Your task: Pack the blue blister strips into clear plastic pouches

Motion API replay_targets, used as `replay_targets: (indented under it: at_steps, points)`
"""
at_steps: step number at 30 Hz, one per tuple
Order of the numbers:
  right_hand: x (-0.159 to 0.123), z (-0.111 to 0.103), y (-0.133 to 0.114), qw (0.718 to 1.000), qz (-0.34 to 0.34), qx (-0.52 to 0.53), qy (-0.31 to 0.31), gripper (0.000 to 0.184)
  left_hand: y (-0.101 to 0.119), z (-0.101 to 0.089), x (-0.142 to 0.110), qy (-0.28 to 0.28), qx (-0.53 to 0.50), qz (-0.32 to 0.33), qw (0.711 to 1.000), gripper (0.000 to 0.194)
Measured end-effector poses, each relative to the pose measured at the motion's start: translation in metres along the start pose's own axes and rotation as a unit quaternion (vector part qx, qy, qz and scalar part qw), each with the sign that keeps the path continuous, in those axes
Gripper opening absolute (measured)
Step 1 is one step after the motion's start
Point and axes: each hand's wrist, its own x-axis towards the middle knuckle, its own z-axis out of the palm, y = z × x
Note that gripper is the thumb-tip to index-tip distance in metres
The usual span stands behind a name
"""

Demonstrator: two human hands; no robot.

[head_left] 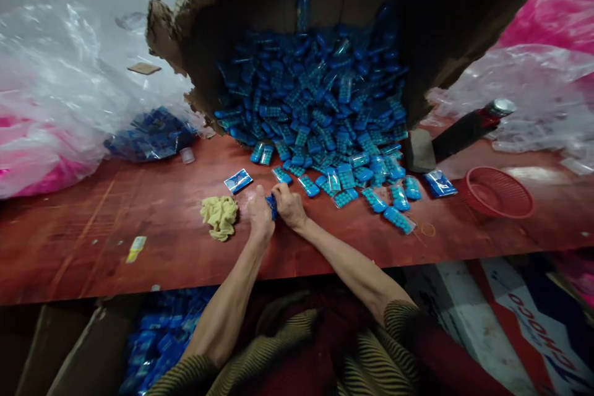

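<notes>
Head view, from where I stand: left hand (260, 211) and right hand (288, 205) nearly meet over the red table (176, 266), fingers curled in and clamped on a small blue piece (272, 206) between them. Piece shows only as a crumpled-looking, dark blue sliver, the rest hidden by the fingers. It sits right of the yellow cloth (219, 218), nearer me than the heaped blue packs (315, 99).
</notes>
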Motion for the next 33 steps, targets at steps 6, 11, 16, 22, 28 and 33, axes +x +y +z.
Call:
replay_targets:
  at_steps: [6, 11, 16, 22, 28, 33]
  points:
    - [0.025, 0.004, 0.018, 0.998, 0.051, 0.019, -0.009, 0.021, 0.001, -0.001, 0.032, -0.015, 0.209, 0.123, 0.97, 0.035]
    - [0.03, 0.007, 0.026, 0.995, 0.076, -0.046, -0.033, 0.019, -0.005, 0.008, 0.045, -0.088, 0.363, 0.181, 0.91, 0.012]
    - [0.027, -0.001, 0.03, 0.982, 0.06, -0.174, -0.034, 0.025, -0.011, -0.002, 0.024, -0.139, 0.519, 0.242, 0.808, 0.029]
    - [-0.001, -0.015, 0.035, 0.977, -0.016, -0.206, -0.05, 0.031, -0.025, -0.038, -0.008, -0.194, 0.599, 0.343, 0.697, 0.041]
    - [-0.038, -0.015, 0.044, 0.966, -0.11, -0.225, -0.069, 0.031, -0.044, -0.051, -0.027, -0.222, 0.58, 0.364, 0.695, 0.04]
    - [-0.042, -0.014, 0.045, 0.962, -0.121, -0.228, -0.087, 0.031, -0.049, -0.049, -0.035, -0.208, 0.562, 0.371, 0.709, 0.039]
